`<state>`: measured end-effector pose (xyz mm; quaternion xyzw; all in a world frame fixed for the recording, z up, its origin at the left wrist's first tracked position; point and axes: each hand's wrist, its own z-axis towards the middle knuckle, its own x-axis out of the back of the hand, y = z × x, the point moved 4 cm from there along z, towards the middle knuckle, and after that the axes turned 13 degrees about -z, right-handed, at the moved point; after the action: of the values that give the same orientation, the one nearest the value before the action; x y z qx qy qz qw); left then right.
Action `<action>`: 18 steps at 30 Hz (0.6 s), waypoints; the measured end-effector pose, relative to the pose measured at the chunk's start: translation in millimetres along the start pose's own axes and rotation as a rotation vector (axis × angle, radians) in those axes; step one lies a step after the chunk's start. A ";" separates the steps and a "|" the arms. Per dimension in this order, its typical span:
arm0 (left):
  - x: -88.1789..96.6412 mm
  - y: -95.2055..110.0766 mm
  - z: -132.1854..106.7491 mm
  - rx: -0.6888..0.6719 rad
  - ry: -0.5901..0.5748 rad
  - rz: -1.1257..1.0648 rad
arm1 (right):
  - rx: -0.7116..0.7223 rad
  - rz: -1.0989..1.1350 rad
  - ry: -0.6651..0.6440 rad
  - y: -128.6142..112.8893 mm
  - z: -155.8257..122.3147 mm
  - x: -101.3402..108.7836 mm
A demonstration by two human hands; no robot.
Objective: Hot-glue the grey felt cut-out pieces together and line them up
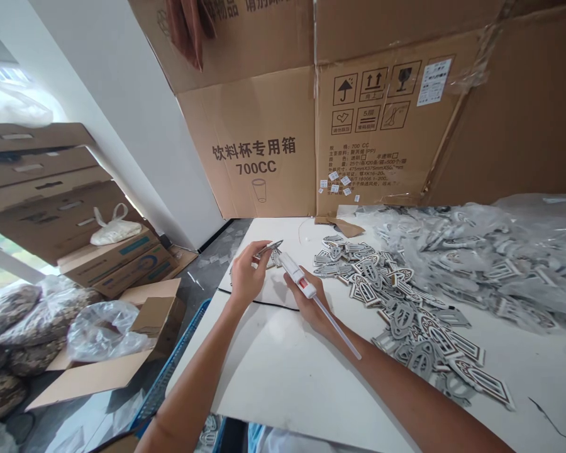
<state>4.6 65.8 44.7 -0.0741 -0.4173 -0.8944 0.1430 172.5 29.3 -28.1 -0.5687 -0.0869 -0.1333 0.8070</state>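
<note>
My left hand [246, 277] pinches a small grey embroidered patch [270, 247] by its edge, holding it just above the white table [283, 371]. My right hand [306, 301] is wrapped round a white pen-like tool [302, 283] with a red band; its thin white rod runs back along my forearm. The tool's tip points at the patch. Both hands are close together near the table's far left part.
A heap of grey patches [405, 308] lies to the right, with bagged ones [495, 258] behind. Large cardboard boxes [311, 126] stand at the back. Left of the table are a blue crate [170, 377], open cartons [117, 358] and plastic bags [104, 330].
</note>
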 end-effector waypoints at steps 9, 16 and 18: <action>-5.2 -21.4 -0.6 0.603 0.019 -0.755 | 0.127 -0.097 0.086 -9.0 -4.7 2.6; -8.1 -21.2 -4.1 0.700 0.044 -0.898 | 0.086 -0.092 0.132 -4.5 -1.7 2.6; -7.8 -22.3 -4.5 0.707 0.055 -0.914 | 0.085 -0.098 0.125 -4.3 -1.5 2.1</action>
<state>4.9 77.4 23.7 0.1893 -0.6765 -0.6732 -0.2310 173.1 26.3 -24.1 -0.5196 -0.0694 -0.2040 0.8268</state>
